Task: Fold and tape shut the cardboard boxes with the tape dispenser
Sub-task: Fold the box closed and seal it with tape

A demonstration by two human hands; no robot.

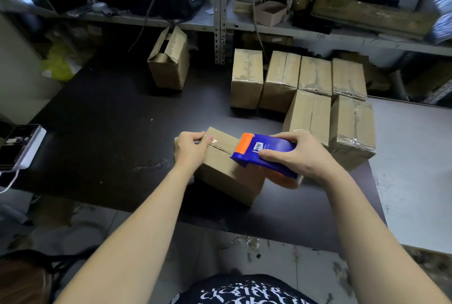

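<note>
Head view shows my left hand (193,148) pinning the tape end on the cardboard box (227,169) at the dark table's (102,117) near edge. My right hand (297,154) clamps the tape dispenser (265,154) over the seam, apparently to run tape along it.

The person is wearing a black top (244,290) printed with white lettering; both forearms are showing bare, sleeveless, without jewellery

No legible text. White label on the blue tape dispenser (265,154), frame centre: characters unreadable. White lettering on the dark shirt (244,291), bottom edge: indecipherable.
</note>
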